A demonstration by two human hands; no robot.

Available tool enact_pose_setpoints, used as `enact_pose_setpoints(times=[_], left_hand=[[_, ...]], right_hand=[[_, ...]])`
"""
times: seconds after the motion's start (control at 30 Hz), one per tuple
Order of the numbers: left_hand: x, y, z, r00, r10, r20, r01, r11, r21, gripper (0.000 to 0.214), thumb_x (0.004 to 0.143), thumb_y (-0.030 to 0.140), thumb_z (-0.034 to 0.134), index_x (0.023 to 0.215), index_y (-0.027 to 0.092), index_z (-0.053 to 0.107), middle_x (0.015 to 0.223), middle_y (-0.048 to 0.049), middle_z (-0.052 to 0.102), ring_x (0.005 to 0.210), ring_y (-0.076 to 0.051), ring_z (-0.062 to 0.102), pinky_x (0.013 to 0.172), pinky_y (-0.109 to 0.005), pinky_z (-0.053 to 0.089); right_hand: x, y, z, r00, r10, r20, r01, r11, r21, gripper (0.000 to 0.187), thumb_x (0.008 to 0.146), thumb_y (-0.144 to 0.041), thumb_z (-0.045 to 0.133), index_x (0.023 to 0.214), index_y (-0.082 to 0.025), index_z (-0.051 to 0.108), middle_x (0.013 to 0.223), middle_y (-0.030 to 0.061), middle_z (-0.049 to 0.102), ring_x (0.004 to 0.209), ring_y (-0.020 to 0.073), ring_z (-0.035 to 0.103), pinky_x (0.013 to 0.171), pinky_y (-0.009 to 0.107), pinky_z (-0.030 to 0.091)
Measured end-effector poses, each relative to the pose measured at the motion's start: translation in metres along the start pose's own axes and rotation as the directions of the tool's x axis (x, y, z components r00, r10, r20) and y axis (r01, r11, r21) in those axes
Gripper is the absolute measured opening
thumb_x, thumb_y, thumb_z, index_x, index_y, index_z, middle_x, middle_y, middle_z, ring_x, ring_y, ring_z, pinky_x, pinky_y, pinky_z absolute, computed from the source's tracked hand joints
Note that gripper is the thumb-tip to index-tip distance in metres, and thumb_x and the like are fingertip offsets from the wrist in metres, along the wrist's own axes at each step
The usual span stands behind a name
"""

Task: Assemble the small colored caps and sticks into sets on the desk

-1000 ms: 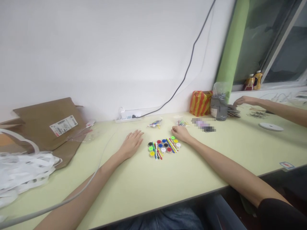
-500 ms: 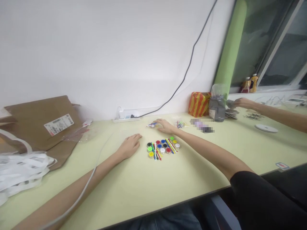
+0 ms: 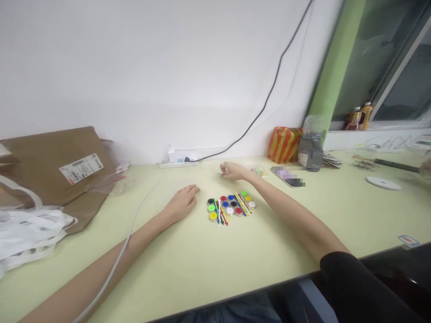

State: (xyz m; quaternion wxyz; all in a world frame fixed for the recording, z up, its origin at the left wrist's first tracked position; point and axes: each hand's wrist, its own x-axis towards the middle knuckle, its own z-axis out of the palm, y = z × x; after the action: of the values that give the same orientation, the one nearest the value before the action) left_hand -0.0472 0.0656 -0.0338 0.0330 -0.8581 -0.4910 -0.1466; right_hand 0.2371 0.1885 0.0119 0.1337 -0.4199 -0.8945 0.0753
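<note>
Item: thin pale stick [image 3: 221,173], pinched in the right hand [image 3: 235,171], its tip pointing left. Item: cluster of small round pots with multicoloured lids [image 3: 225,204], lying flat with coloured plastic strips [image 3: 241,204], below the right hand, just beside the open left hand [image 3: 182,204].

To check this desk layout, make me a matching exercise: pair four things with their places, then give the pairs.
Things:
1 left hand
2 right hand
3 white power strip
4 orange-and-yellow striped bag

Places:
A at the table's back edge, dark cable leading away
B beside a grey container
C on the table, beside the round coloured caps
D at a thin item, beyond the caps

Pairs: 1-C, 2-D, 3-A, 4-B
</note>
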Motion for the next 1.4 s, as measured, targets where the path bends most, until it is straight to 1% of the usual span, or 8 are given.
enact_pose_setpoints(times=[0.17,0.37,0.6,0.8,1.03,1.27,1.33,1.4], left_hand=[[-0.003,0.004,-0.004,1.0,0.001,0.003,-0.001,1.0,0.016,0.045,0.098,0.027,0.028,0.136,0.019,0.051,0.148,-0.012,0.048,0.138,-0.025,0.045,0.115,-0.044,0.036],[-0.003,0.002,-0.004,1.0,-0.008,0.028,0.008,1.0,0.004,0.046,0.098,0.03,0.026,0.135,0.018,0.05,0.147,-0.0137,0.047,0.136,-0.026,0.046,0.113,-0.047,0.038],[-0.005,0.001,-0.004,0.999,-0.006,0.032,0.006,1.0,-0.005,0.047,0.098,0.03,0.025,0.135,0.017,0.05,0.146,-0.0135,0.048,0.134,-0.027,0.048,0.112,-0.047,0.039],[-0.004,-0.001,-0.002,0.999,0.012,0.034,-0.011,1.0,-0.019,0.047,0.099,0.03,0.024,0.136,0.017,0.049,0.143,-0.0135,0.05,0.134,-0.027,0.048,0.112,-0.048,0.039],[-0.004,-0.001,0.0,1.0,0.018,-0.018,-0.018,0.999,-0.029,0.045,0.097,0.029,0.029,0.135,0.018,0.05,0.139,-0.0129,0.055,0.131,-0.027,0.051,0.11,-0.048,0.041],[-0.005,0.015,-0.012,0.983,0.008,-0.185,-0.025,0.995,-0.091,0.05,0.1,0.04,0.035,0.143,0.017,0.044,0.147,-0.0143,0.05,0.144,-0.03,0.036,0.119,-0.053,0.025],[-0.006,0.023,-0.017,0.974,-0.022,-0.226,-0.036,0.968,-0.249,0.051,0.099,0.046,0.038,0.143,0.02,0.047,0.149,-0.0119,0.049,0.145,-0.028,0.035,0.121,-0.051,0.022],[-0.006,0.03,-0.023,0.961,-0.132,-0.244,-0.02,0.844,-0.536,0.053,0.099,0.053,0.037,0.141,0.024,0.051,0.153,-0.0084,0.046,0.146,-0.026,0.035,0.123,-0.048,0.02]], right_hand=[[-0.006,0.007,-0.037,1.0,-0.021,0.024,0.017,0.986,0.168,0.013,0.089,-0.021,0.052,0.102,-0.017,0.056,0.111,0.0064,0.067,0.078,0.0127,0.062,0.062,0.02,0.048],[-0.014,0.005,-0.066,0.999,-0.035,-0.036,0.046,0.923,0.383,0.015,0.093,-0.027,0.055,0.103,-0.017,0.06,0.099,0.0061,0.069,0.08,0.014,0.062,0.061,0.019,0.051],[-0.004,-0.003,-0.065,0.952,-0.141,-0.273,0.229,0.917,0.326,0.016,0.092,-0.02,0.051,0.094,-0.015,0.066,0.079,0.0031,0.066,0.069,0.013,0.061,0.06,0.021,0.049],[-0.004,-0.005,-0.06,0.925,-0.171,-0.338,0.264,0.932,0.249,0.031,0.092,-0.009,0.041,0.108,-0.013,0.067,0.08,0.0038,0.073,0.076,0.0143,0.067,0.074,0.025,0.049],[-0.014,-0.002,-0.078,0.797,-0.127,-0.591,0.228,0.969,0.1,0.044,0.09,-0.003,0.038,0.122,-0.019,0.062,0.088,0.0012,0.076,0.097,0.0168,0.068,0.09,0.029,0.045],[-0.016,-0.014,-0.09,0.536,0.055,-0.842,0.219,0.955,0.201,0.029,0.104,-0.026,0.032,0.103,-0.019,0.06,0.077,0.0036,0.071,0.073,0.0158,0.067,0.076,0.028,0.048],[-0.013,-0.026,-0.083,0.526,0.059,-0.848,0.227,0.952,0.207,0.028,0.105,-0.027,0.031,0.105,-0.02,0.057,0.078,0.0033,0.072,0.071,0.0153,0.067,0.075,0.027,0.047],[-0.011,-0.045,-0.072,0.567,0.019,-0.824,0.204,0.965,0.162,0.026,0.104,-0.024,0.031,0.11,-0.02,0.056,0.081,0.0028,0.073,0.071,0.0152,0.066,0.075,0.028,0.047]])
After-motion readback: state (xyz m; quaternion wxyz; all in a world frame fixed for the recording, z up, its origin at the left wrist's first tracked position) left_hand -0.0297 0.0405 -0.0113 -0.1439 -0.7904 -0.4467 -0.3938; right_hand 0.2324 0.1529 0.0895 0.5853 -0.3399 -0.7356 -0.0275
